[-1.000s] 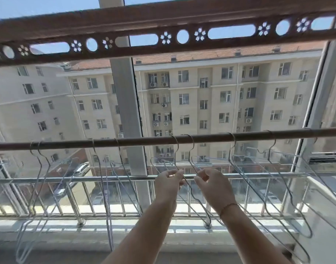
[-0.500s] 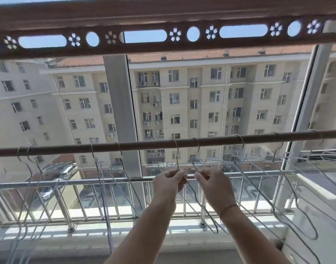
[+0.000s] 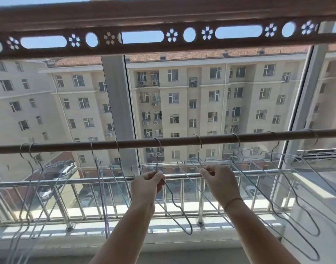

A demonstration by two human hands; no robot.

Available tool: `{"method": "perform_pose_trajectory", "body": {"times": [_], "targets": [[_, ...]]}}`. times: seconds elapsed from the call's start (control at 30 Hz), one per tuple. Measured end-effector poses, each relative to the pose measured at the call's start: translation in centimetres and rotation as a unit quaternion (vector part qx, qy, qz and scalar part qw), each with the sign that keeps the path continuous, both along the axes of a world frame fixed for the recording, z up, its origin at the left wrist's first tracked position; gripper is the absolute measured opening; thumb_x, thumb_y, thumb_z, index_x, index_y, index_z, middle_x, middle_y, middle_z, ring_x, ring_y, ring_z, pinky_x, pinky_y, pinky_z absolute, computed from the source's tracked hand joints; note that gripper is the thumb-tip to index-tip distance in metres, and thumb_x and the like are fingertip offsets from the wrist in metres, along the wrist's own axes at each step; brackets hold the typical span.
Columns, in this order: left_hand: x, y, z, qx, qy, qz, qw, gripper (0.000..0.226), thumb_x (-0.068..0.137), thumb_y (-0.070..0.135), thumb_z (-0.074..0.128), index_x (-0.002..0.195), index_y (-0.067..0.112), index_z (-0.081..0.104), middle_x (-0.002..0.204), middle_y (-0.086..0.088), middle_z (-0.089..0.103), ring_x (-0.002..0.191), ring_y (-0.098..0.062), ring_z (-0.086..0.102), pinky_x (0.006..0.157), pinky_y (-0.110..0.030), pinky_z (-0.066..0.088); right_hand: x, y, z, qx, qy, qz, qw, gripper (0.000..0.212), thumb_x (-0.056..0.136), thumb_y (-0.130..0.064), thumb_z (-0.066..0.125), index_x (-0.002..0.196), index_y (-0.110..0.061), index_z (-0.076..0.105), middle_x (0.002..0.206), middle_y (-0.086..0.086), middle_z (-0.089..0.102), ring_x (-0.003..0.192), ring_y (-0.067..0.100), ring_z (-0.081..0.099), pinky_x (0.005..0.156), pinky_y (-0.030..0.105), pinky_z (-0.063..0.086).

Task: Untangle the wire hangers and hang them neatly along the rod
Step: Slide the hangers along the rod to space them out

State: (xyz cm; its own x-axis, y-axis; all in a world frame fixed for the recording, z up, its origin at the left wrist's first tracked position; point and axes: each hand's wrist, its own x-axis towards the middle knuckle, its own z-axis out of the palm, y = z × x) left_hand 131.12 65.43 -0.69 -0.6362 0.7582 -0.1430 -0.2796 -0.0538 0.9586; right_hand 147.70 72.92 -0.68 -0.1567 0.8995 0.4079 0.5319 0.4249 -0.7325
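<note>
Glazed balcony facing a pale apartment block (image 3: pixel 182 96). A steel railing (image 3: pixel 39 183) ran along the sill, and a perforated brown beam (image 3: pixel 163 18) crossed overhead. Lower down, the rod (image 3: pixel 216 139) spanned the window. The wire hangers were hooked along it: a close pair (image 3: pixel 30 159) at far left, two more near the window post (image 3: pixel 117 103), and several spread towards the right.

The left hand (image 3: pixel 145 185) pinched the first hanger (image 3: pixel 157 161), its fingers (image 3: pixel 156 175) clamped on the wire just below the hook. The right hand (image 3: pixel 219 182) pinched the second hanger (image 3: pixel 198 155) in the same way. Both hooks sat on the rod, apart from each other.

The step in hand appeared to be spacing these two hangers. Their lower frames seemed to overlap those further right. The next move would probably call for sliding each hook sideways while keeping the frames from snagging.
</note>
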Motion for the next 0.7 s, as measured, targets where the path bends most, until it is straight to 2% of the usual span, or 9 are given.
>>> {"method": "perform_pose_trajectory", "body": {"times": [0.1,0.2,0.3,0.4,0.5,0.57,0.63,0.7], "targets": [[0.3,-0.1,0.2,0.0,-0.002,0.004,1.0,0.013,0.084,0.004,0.064,0.097,0.001,0.068,0.08,-0.01,0.068,0.069,-0.016,0.062,0.062,-0.023,0.048,0.3,0.2,-0.1,-0.014,-0.002,0.001,1.0,0.019,0.087,-0.027,0.058,0.079,-0.017,0.071,0.066,-0.004,0.066,0.066,0.014,0.063,0.07,0.038,0.056],[0.6,-0.4,0.4,0.002,-0.007,0.009,1.0,0.014,0.085,0.003,0.064,0.098,0.0,0.067,0.078,-0.01,0.068,0.068,-0.017,0.062,0.064,-0.024,0.05,0.5,0.2,0.0,-0.012,-0.016,-0.006,1.0,0.018,0.087,-0.029,0.059,0.084,-0.016,0.071,0.072,-0.003,0.068,0.071,0.015,0.063,0.072,0.036,0.055],[0.5,-1.2,0.7,0.01,0.013,0.014,1.0,0.016,0.084,0.002,0.063,0.1,-0.002,0.067,0.081,-0.013,0.068,0.072,-0.018,0.062,0.069,-0.025,0.053,0.6,-0.3,0.7,0.041,-0.011,-0.037,0.998,0.018,0.085,-0.026,0.063,0.096,-0.013,0.068,0.084,0.002,0.066,0.074,0.015,0.059,0.068,0.029,0.05],[0.2,-2.8,1.3,0.03,0.049,0.024,0.998,0.011,0.085,0.003,0.062,0.095,0.002,0.066,0.084,-0.012,0.068,0.075,-0.018,0.063,0.071,-0.025,0.053,0.0,-1.7,1.8,0.11,0.01,-0.04,0.993,0.026,0.082,-0.02,0.067,0.105,-0.009,0.063,0.094,0.008,0.063,0.076,0.016,0.057,0.069,0.027,0.049],[-1.2,-4.8,1.7,0.067,0.111,0.085,0.988,0.011,0.085,0.006,0.063,0.095,0.008,0.067,0.085,-0.009,0.07,0.077,-0.016,0.066,0.067,-0.02,0.055,-1.7,-4.1,2.8,0.159,0.034,0.021,0.987,0.024,0.081,-0.017,0.068,0.103,-0.007,0.063,0.091,0.006,0.064,0.076,0.015,0.059,0.068,0.019,0.048],[-2.9,-6.2,1.7,0.084,0.176,0.153,0.969,0.012,0.085,0.01,0.064,0.095,0.014,0.067,0.088,-0.007,0.07,0.08,-0.017,0.066,0.071,-0.022,0.054,-3.7,-5.9,3.1,0.156,0.047,0.072,0.984,0.022,0.081,-0.017,0.067,0.102,-0.008,0.063,0.088,0.004,0.064,0.076,0.014,0.061,0.07,0.023,0.053],[-5.0,-7.3,1.4,0.061,0.25,0.219,0.941,0.019,0.085,0.014,0.065,0.104,0.011,0.065,0.095,-0.004,0.068,0.085,-0.017,0.064,0.07,-0.018,0.052,-6.1,-7.6,2.9,0.146,0.05,0.113,0.982,0.021,0.082,-0.02,0.066,0.1,-0.01,0.064,0.086,0.002,0.064,0.075,0.013,0.061,0.072,0.025,0.055],[-7.1,-7.9,0.8,0.018,0.287,0.251,0.924,0.032,0.084,0.017,0.066,0.114,0.008,0.06,0.103,-0.006,0.064,0.091,-0.019,0.061,0.071,-0.02,0.05,-8.8,-8.5,2.3,0.131,0.036,0.147,0.98,0.019,0.083,-0.023,0.064,0.099,-0.012,0.064,0.084,0.0,0.064,0.075,0.011,0.059,0.073,0.026,0.054]]}}
